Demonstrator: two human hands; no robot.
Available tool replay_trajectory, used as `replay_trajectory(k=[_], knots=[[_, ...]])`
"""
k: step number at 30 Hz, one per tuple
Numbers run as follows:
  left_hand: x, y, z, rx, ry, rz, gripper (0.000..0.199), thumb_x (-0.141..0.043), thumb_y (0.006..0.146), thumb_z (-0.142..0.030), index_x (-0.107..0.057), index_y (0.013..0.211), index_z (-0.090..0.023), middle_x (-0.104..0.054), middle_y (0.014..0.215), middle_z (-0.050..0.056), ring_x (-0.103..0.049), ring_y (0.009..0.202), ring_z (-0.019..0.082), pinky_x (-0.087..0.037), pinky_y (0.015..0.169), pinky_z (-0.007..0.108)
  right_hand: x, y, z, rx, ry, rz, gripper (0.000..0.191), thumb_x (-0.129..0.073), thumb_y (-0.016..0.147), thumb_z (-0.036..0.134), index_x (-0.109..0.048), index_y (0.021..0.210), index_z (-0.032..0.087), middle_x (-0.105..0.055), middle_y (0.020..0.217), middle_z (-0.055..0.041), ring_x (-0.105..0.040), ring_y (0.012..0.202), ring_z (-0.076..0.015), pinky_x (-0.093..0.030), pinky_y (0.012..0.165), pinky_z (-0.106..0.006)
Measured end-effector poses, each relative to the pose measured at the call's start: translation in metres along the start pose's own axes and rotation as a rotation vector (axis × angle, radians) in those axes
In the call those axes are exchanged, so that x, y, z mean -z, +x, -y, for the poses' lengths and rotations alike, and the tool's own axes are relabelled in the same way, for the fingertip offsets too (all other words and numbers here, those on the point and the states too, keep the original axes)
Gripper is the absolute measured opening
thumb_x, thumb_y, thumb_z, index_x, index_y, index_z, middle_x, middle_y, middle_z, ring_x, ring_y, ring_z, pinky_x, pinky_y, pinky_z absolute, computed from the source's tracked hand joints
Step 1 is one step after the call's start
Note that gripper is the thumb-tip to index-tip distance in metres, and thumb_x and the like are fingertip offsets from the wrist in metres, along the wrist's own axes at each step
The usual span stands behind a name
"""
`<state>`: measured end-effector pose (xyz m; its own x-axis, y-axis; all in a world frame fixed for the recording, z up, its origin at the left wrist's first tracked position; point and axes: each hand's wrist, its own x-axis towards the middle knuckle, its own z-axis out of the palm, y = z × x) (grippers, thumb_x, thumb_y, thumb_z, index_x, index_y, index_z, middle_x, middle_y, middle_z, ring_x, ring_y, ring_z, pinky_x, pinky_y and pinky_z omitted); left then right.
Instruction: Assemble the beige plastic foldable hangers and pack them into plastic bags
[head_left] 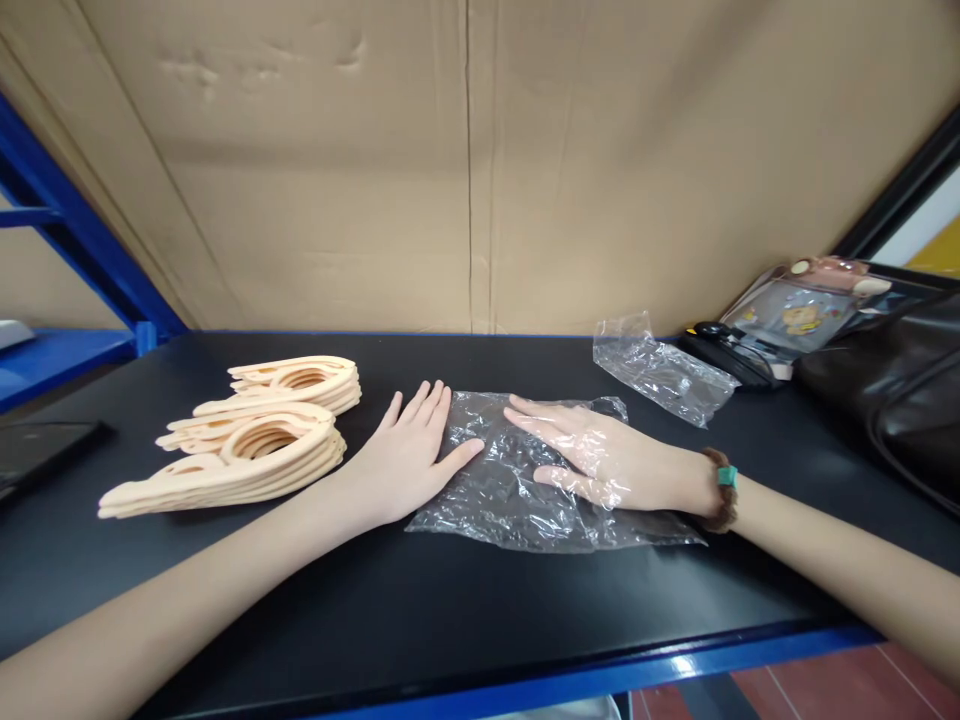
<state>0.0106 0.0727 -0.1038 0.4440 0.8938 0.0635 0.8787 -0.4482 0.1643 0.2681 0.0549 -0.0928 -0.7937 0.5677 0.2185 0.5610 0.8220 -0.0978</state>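
A clear plastic bag (517, 500) lies flat and wrinkled on the black table (420, 620). My left hand (409, 455) rests palm down at the bag's left edge, fingers stretched out and thumb over the plastic. My right hand (607, 455) is spread and reaches in from the right, with clear film over part of it; whether it is inside the bag I cannot tell. Left of my left hand sit stacks of cream-coloured, hanger-like flat pieces (262, 450), touched by neither hand.
Another clear bag (664, 370) lies at the back right, near a black item with a cable (731, 355), a clear pouch (799, 315) and a dark leather bag (892, 370). A dark flat device (45, 450) is at the left edge. Cardboard (330, 200) stands behind.
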Motion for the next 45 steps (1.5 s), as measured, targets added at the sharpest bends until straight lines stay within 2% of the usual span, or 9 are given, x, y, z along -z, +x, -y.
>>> replay_trajectory(k=[4,8,11,17,24,32,37,42,45], knots=[[0.001,0.006,0.003,0.087,-0.207,-0.083,0.077,-0.028,0.09,-0.061,-0.039,0.14,-0.004,-0.029,0.15,0.017,-0.013,0.143,0.03,-0.011,0.115,0.051,0.001,0.0,0.001,0.003,-0.007,-0.041,0.066,-0.043,0.097,0.039,-0.014,0.15,0.012,-0.022,0.154,-0.0148,-0.022,0.142,-0.0232,-0.029,0.114,-0.043],[0.01,0.011,0.003,0.135,-0.669,-0.188,0.05,-0.037,0.091,-0.054,-0.067,0.107,-0.017,-0.064,0.121,0.009,-0.05,0.121,0.028,-0.033,0.107,0.043,0.004,0.0,0.003,-0.011,-0.024,-0.024,0.066,-0.045,0.097,0.036,-0.013,0.151,0.015,-0.016,0.155,-0.0137,-0.019,0.142,-0.0262,-0.029,0.114,-0.047],[0.019,0.01,0.0,0.194,-0.974,-0.139,0.038,-0.053,0.085,-0.051,-0.068,0.093,-0.018,-0.071,0.099,0.007,-0.062,0.095,0.023,-0.048,0.086,0.034,0.005,0.001,0.006,0.0,-0.023,-0.002,0.063,-0.043,0.097,0.034,-0.015,0.15,0.016,-0.012,0.155,-0.0135,-0.017,0.142,-0.0266,-0.029,0.113,-0.048],[0.029,0.008,-0.003,0.372,-1.318,-0.005,0.027,-0.072,0.074,-0.038,-0.066,0.087,-0.014,-0.068,0.093,0.007,-0.061,0.08,0.016,-0.05,0.066,0.025,0.006,0.005,0.009,0.106,-0.033,0.037,0.052,-0.036,0.099,0.021,-0.023,0.149,0.018,-0.017,0.155,-0.0108,-0.02,0.142,-0.0208,-0.028,0.114,-0.045],[0.029,0.008,-0.004,0.381,-1.364,0.01,0.023,-0.077,0.067,-0.026,-0.06,0.075,-0.014,-0.059,0.073,-0.001,-0.051,0.064,0.009,-0.037,0.051,0.019,0.001,0.002,0.003,0.083,-0.059,0.019,0.051,-0.035,0.099,0.019,-0.025,0.148,0.019,-0.015,0.156,-0.0102,-0.017,0.143,-0.0209,-0.028,0.114,-0.044],[0.024,0.006,0.001,0.345,-1.298,-0.042,0.047,-0.071,0.071,-0.023,-0.061,0.117,-0.02,-0.064,0.1,0.005,-0.054,0.076,0.012,-0.035,0.055,0.021,0.005,-0.001,0.003,0.03,-0.033,0.047,0.057,-0.037,0.095,0.017,-0.02,0.15,0.019,-0.007,0.157,-0.0099,-0.02,0.142,-0.0261,-0.029,0.113,-0.047],[0.024,0.005,0.0,0.331,-1.238,-0.057,0.06,-0.07,0.075,-0.033,-0.052,0.131,-0.021,-0.066,0.091,0.005,-0.048,0.069,0.011,-0.03,0.05,0.02,0.007,-0.001,0.007,0.005,-0.034,0.035,0.062,-0.037,0.092,0.013,-0.017,0.15,0.017,-0.003,0.157,-0.0093,-0.018,0.142,-0.0272,-0.031,0.112,-0.048],[0.024,0.007,-0.003,0.315,-1.185,-0.095,0.055,-0.062,0.077,-0.032,-0.053,0.126,-0.01,-0.067,0.086,0.009,-0.042,0.06,0.011,-0.026,0.045,0.02,0.008,0.0,0.009,0.005,-0.045,0.033,0.063,-0.037,0.09,0.011,-0.019,0.15,0.017,0.0,0.158,-0.0095,-0.019,0.142,-0.0279,-0.032,0.111,-0.047],[0.024,0.009,-0.001,0.327,-1.132,-0.124,0.054,-0.06,0.073,-0.027,-0.053,0.125,-0.012,-0.067,0.074,0.004,-0.043,0.058,0.011,-0.024,0.044,0.02,0.007,0.0,0.007,0.009,-0.053,0.039,0.062,-0.037,0.09,0.012,-0.02,0.15,0.017,-0.002,0.158,-0.0098,-0.025,0.14,-0.0283,-0.034,0.11,-0.048]])
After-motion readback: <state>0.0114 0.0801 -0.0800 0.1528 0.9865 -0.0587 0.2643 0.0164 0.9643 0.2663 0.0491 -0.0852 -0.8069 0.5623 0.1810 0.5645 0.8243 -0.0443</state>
